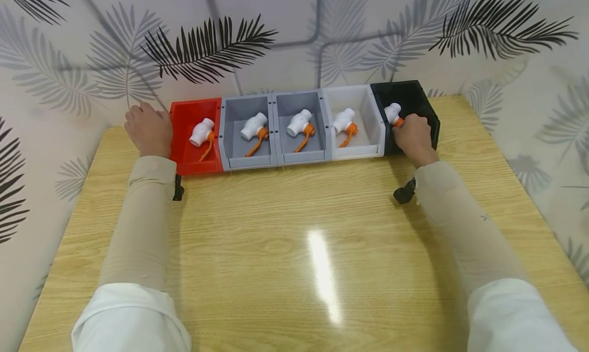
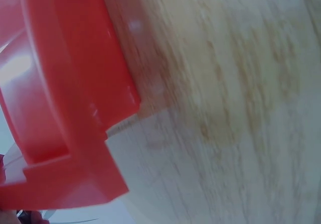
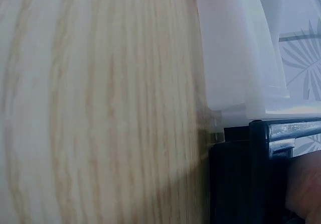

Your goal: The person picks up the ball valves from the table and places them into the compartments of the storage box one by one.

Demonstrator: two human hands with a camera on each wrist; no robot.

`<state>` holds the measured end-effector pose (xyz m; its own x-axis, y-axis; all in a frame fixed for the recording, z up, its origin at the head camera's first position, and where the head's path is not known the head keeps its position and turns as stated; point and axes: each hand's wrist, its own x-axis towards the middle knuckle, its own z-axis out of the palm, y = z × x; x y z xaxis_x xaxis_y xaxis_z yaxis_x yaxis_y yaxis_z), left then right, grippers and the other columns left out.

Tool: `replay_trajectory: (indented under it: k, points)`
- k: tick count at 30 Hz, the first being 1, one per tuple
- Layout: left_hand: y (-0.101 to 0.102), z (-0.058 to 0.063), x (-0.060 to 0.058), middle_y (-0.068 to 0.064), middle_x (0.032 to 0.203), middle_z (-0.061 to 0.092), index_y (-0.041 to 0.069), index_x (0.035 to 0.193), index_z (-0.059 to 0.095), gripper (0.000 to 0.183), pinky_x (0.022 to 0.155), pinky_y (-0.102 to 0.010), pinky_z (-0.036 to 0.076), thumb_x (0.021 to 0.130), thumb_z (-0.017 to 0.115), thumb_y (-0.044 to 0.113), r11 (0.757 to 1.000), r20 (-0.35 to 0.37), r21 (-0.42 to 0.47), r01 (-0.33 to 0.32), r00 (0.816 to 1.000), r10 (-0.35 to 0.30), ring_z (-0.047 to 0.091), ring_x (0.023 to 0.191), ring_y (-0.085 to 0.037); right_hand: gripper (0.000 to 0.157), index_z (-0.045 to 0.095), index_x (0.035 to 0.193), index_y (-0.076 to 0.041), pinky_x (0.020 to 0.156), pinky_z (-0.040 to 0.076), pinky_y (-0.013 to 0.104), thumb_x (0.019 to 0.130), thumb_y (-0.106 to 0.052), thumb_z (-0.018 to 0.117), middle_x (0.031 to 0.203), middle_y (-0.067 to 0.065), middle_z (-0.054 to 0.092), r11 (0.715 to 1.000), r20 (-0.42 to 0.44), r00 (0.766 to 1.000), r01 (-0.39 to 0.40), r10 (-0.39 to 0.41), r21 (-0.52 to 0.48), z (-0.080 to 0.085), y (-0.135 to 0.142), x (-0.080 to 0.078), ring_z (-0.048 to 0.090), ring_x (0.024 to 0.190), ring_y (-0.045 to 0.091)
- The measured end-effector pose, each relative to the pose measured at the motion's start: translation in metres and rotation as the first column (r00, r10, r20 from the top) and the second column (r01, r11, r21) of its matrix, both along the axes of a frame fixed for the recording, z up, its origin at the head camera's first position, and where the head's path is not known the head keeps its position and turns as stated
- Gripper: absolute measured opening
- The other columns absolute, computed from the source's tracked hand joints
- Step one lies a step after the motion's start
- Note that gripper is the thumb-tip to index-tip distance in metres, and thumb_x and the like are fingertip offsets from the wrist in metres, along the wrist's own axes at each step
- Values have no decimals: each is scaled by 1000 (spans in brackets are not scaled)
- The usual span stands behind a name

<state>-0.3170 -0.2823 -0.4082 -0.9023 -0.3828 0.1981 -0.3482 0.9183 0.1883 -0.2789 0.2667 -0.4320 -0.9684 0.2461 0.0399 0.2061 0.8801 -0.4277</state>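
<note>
Five bins stand in a row, each with a white ball valve with an orange handle inside. At the left end, my left hand (image 1: 148,130) is beside the red bin (image 1: 197,168), fingers bent; its fingertips are hidden, so any grip on the bin cannot be seen. At the other end, my right hand (image 1: 416,137) reaches into the black bin (image 1: 430,99). Its fingers pinch the orange part of the white ball valve (image 1: 392,112) there, partly covered by the hand. In the right wrist view, part of that hand (image 3: 306,186) shows beyond the black wall.
Between the end bins stand two grey bins (image 1: 250,162) (image 1: 306,157) and a white bin (image 1: 359,151), holding ball valves (image 1: 254,125) (image 1: 300,123) (image 1: 344,120). The wooden table (image 1: 257,250) lies in front. A leaf-patterned covering (image 1: 294,25) rises directly behind the row.
</note>
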Motion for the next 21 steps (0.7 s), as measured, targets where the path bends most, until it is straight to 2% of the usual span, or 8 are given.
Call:
replay_trajectory:
  k: [5,9,11,13,16,18,21]
  points:
    - [-2,1,-4,-25,109,47,-8,113,45,43,85,-51,33,92,26,25,998,-92,-7,58,994,-58,41,101,-41,33,55,76,6,49,40,39,87,-23,47,73,20,51,1000,-21,1000,-15,15,-10,0,-3,-3,49,62,30]
    - [-4,3,-9,-25,108,49,-6,112,45,42,85,-51,33,92,26,26,992,-122,-32,123,985,-126,42,101,-40,38,51,65,1,44,36,34,89,-27,43,63,14,48,998,-55,997,-54,53,-28,1,-2,-5,47,55,27]
    - [-5,3,-12,-23,98,51,-4,104,48,38,81,-50,34,91,27,25,987,-169,-36,158,972,-161,44,95,-39,40,53,63,0,44,35,34,90,-28,42,59,12,49,996,-87,992,-90,87,-27,2,1,-4,46,53,26]
    - [-6,2,-14,-20,87,51,-1,94,50,33,76,-48,35,89,30,25,979,-222,-35,200,954,-202,46,87,-38,40,59,68,1,47,35,34,90,-28,41,61,12,53,992,-126,985,-125,122,-21,3,5,0,47,55,26]
    - [-7,1,-15,-15,78,49,3,86,50,27,70,-45,37,87,35,25,964,-263,-8,265,930,-258,46,78,-34,41,64,84,2,54,38,35,91,-31,41,72,15,59,986,-174,972,-166,160,-17,8,10,8,49,63,27]
    - [-5,4,-15,-13,78,48,4,86,49,25,69,-43,37,86,37,25,950,-266,9,313,916,-300,45,78,-32,44,63,94,3,61,41,37,91,-35,41,81,16,61,982,-184,966,-188,183,-14,14,12,14,51,69,27]
    - [2,13,-11,-13,82,47,5,89,48,24,72,-41,37,86,38,26,924,-252,14,381,896,-366,43,83,-31,47,62,100,1,69,43,41,90,-40,41,89,16,61,973,-185,957,-230,224,-10,25,14,24,53,76,28]
